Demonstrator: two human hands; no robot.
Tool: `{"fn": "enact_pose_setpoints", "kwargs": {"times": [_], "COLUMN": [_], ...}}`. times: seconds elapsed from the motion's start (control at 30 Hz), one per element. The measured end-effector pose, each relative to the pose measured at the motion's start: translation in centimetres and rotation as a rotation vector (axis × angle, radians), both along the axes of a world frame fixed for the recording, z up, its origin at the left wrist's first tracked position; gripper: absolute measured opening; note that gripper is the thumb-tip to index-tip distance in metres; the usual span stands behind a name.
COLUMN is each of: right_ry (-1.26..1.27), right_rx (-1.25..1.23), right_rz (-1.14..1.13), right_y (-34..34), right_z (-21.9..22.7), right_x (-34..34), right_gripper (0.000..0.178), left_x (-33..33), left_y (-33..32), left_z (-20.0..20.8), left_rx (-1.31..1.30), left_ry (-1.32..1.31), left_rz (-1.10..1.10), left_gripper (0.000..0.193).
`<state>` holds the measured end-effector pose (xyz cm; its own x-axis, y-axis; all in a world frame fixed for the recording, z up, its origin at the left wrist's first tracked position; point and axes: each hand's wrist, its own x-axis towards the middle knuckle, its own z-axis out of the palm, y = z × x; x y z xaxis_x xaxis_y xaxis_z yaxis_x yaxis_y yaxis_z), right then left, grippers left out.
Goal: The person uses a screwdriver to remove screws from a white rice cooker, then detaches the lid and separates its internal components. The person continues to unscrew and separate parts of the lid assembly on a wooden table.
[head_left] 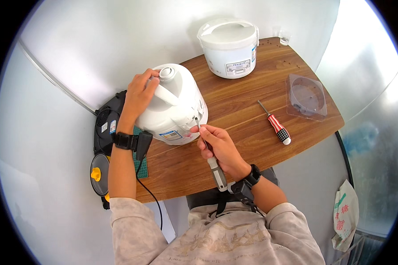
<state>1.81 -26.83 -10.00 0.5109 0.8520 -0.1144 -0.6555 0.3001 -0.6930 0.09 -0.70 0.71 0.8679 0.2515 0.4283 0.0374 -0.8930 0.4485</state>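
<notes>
A white rice cooker (181,112) stands at the table's left, its lid handle toward me. My left hand (139,95) is closed over the end of that handle, beside the round steam vent (167,73). My right hand (223,150) grips a screwdriver (217,174) with a grey handle, fingers pinched along its shaft. Its metal tip points up at the lid's near right edge, by a small dark spot on the cooker; whether the tip touches cannot be made out.
A second white rice cooker (230,53) stands at the back. A striped-handle screwdriver (278,129) and a clear plastic tray (307,97) lie to the right. A small clear cup (284,38) sits at the far corner near dark specks. Left are a green mat (141,165) and black appliance (106,128).
</notes>
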Motion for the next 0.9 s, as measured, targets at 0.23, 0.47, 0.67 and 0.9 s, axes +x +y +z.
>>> {"fn": "enact_pose_setpoints", "kwargs": {"times": [0.23,0.47,0.67,0.9], "right_ry": [0.041,0.184,0.226,0.192], "right_rx": [0.033,0.129,0.168,0.155], "right_rz": [0.022,0.109,0.141,0.121], "right_y": [0.1,0.1,0.0,0.0], "right_z": [0.0,-0.7,-0.9,-0.8], "right_x": [-0.1,0.6,0.8,0.7], "right_gripper": [0.030,0.027,0.026,0.026], "left_x": [0.0,0.0,0.1,0.1], "left_y": [0.0,0.2,0.5,0.4], "left_z": [0.0,-0.2,-0.3,-0.3], "left_rx": [-0.006,-0.012,0.002,-0.009], "left_ry": [0.001,0.002,0.002,-0.006], "left_rz": [-0.001,0.011,0.009,0.011], "left_gripper": [0.025,0.026,0.025,0.025]}}
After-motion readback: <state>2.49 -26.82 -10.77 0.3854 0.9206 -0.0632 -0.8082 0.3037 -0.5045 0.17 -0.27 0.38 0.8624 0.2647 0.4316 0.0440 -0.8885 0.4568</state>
